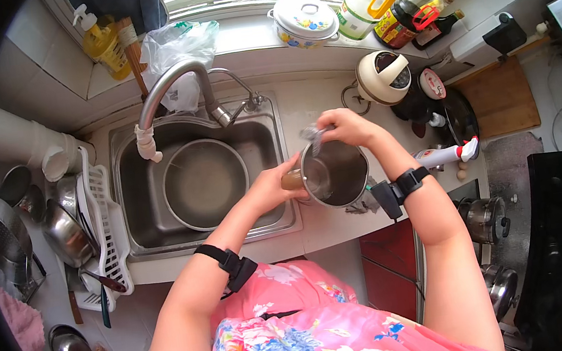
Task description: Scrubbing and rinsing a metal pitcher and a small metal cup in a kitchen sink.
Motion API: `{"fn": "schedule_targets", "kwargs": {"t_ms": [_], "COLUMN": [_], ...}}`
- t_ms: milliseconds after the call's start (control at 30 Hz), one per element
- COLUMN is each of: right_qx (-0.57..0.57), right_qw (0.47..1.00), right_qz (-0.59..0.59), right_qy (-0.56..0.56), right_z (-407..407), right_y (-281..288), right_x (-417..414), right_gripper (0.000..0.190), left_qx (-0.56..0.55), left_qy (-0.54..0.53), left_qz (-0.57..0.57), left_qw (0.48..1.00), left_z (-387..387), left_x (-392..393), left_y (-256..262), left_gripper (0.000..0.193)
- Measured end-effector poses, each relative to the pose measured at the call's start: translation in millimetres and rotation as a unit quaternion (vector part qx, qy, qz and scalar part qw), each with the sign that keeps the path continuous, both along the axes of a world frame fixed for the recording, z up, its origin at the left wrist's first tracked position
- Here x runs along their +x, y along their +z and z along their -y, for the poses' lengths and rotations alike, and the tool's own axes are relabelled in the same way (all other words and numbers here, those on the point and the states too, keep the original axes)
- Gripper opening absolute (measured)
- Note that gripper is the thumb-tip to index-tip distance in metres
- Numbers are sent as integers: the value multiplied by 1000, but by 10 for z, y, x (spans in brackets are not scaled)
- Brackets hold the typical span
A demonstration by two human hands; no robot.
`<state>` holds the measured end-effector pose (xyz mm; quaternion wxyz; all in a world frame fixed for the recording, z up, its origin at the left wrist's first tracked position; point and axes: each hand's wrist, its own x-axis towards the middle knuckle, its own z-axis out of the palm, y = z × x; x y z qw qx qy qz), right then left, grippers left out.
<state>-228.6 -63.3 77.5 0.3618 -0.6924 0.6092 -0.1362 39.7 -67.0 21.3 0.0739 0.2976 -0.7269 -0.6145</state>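
Observation:
My left hand (274,184) is closed around the light brown handle of a deep metal pot (341,176), which is tilted over the counter just right of the sink. At the pot's upper left rim, my right hand (346,128) pinches a grey scouring pad (314,133), part of it hanging at the opening. Inside the steel sink (290,216) sits a round metal basin (206,184) that seems to hold cloudy water. Above the sink arches a steel faucet (171,73) with a wrapped spout end.
A white dish rack (108,223) with pans stands left of the sink. Right of the pot lie a spray bottle (439,156) and a wooden board (503,95). A cream kettle (382,81) stands behind; a floral enamel pot (306,19) and bottles line the sill.

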Motion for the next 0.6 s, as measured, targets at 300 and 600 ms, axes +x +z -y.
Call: {"fn": "schedule_targets", "kwargs": {"t_ms": [300, 600], "right_qx": [74, -48], "right_qw": [810, 839], "right_qz": [264, -10], "right_qy": [-518, -542], "right_z": [-1419, -1559], "right_y": [-410, -428], "right_x": [-13, 470], "right_gripper": [13, 20], "left_qx": [-36, -62], "left_qy": [15, 0], "left_qz": [-27, -14], "left_qw": [999, 998], "left_z": [-43, -110], "left_x": [5, 51], "left_y": [-49, -80], "left_gripper": [94, 96]}}
